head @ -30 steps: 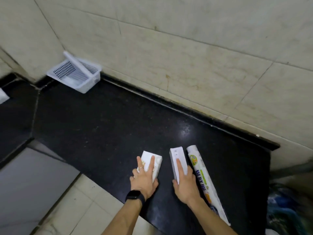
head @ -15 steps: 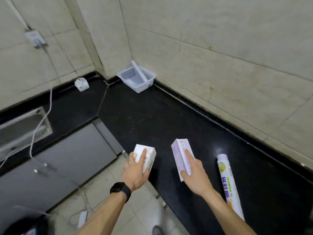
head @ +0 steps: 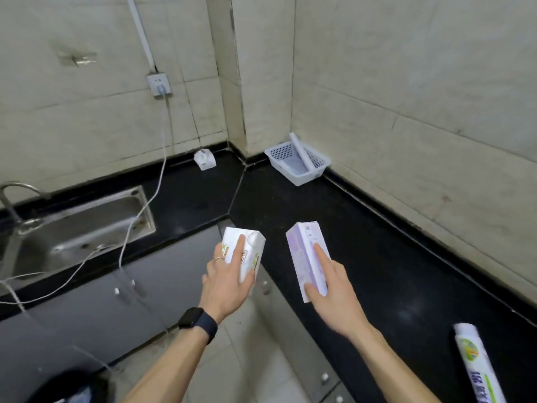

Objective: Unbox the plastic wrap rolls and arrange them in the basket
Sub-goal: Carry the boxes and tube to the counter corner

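with a box pinched in each grip, left hand (head: pixel 225 282) on the white box (head: pixel 245 254) and right hand (head: pixel 334 289) on the purple box (head: pixel 308 257), either could be dropped before the basket (head: pixel 299 162) is reached.

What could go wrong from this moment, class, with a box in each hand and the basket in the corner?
1. Each hand, left hand and right hand, holds its box over the counter edge; a slip could drop one on the floor.
2. The basket already holds a leaning roll, which may crowd newcomers.
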Demonstrator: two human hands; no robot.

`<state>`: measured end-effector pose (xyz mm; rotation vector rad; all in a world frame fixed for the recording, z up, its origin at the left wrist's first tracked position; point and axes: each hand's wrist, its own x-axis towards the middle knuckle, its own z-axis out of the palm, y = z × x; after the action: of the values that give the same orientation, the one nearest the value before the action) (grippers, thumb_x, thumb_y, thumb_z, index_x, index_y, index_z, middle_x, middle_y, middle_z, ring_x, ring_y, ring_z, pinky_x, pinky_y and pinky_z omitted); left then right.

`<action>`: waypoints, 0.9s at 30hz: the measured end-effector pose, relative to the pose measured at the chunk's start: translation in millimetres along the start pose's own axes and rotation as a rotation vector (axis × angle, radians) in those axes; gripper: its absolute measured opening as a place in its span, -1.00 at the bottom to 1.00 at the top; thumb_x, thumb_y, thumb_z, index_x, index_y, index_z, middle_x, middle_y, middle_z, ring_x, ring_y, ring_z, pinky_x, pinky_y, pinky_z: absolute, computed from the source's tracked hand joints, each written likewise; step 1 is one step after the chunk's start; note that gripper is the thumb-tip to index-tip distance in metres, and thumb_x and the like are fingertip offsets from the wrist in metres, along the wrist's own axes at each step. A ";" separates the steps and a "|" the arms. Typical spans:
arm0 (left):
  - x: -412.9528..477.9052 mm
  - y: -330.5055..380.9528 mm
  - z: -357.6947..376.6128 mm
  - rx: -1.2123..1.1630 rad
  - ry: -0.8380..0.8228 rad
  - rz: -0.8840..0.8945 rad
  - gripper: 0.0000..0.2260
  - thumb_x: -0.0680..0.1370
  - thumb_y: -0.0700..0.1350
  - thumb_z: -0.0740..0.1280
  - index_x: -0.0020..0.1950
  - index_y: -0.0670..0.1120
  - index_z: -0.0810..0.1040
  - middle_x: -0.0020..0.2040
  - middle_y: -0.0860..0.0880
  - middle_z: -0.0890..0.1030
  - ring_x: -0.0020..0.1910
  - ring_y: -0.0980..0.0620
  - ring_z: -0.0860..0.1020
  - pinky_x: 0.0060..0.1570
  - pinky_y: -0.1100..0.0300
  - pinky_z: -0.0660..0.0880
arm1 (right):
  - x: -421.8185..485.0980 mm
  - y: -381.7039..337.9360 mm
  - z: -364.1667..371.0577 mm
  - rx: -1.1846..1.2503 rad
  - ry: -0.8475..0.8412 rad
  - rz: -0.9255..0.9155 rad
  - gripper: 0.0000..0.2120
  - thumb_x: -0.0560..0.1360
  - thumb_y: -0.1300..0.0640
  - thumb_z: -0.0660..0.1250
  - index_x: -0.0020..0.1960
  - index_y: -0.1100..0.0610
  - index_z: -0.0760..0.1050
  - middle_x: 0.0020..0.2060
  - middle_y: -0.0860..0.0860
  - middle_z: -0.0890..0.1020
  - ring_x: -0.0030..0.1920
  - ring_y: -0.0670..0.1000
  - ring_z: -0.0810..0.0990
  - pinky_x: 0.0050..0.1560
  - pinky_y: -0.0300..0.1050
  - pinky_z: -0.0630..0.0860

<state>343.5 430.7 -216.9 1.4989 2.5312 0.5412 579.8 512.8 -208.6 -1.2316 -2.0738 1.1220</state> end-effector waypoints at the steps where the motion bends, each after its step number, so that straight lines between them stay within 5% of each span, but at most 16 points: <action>1: 7.1 -13.9 -6.4 0.001 0.011 -0.002 -0.32 0.54 0.27 0.16 0.55 0.28 -0.13 0.54 -0.13 0.05 0.25 -0.29 0.37 0.14 -0.18 0.44 | 5.8 -9.1 10.7 0.008 0.005 -0.013 -0.25 0.48 -0.06 0.24 0.50 -0.48 -0.07 0.35 -0.10 0.29 0.22 -0.12 0.45 0.13 -0.20 0.46; 4: 29.0 -48.8 -25.6 0.006 0.026 -0.015 -0.33 0.54 0.25 0.16 0.57 0.26 -0.11 0.53 -0.17 0.08 0.25 -0.29 0.37 0.11 -0.16 0.44 | 25.3 -36.2 38.4 0.026 0.014 -0.055 -0.24 0.46 -0.06 0.25 0.52 -0.44 -0.05 0.37 -0.12 0.31 0.27 -0.15 0.44 0.20 -0.14 0.49; 13: 101.1 -107.1 -40.6 -0.081 0.049 -0.009 -0.32 0.55 0.20 0.18 0.54 0.31 -0.17 0.53 -0.07 -0.03 0.33 -0.30 0.28 0.17 -0.20 0.40 | 104.7 -83.4 81.2 -0.036 0.053 -0.115 -0.24 0.52 0.01 0.27 0.54 -0.40 -0.06 0.40 -0.15 0.27 0.22 -0.55 0.21 0.02 -0.42 0.34; 27: 305.7 -126.1 -45.8 -0.007 0.044 -0.022 -0.31 0.56 0.23 0.19 0.56 0.30 -0.16 0.56 -0.16 -0.03 0.37 -0.29 0.25 0.24 -0.21 0.36 | 291.8 -89.8 93.3 -0.005 0.135 -0.144 -0.25 0.57 0.02 0.29 0.54 -0.37 -0.09 0.40 -0.17 0.24 0.19 -0.54 0.26 -0.13 -0.47 0.40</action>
<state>76.9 631.4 -206.2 1.4707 2.5730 0.5859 327.6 707.3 -187.2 -1.1093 -2.0292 0.9426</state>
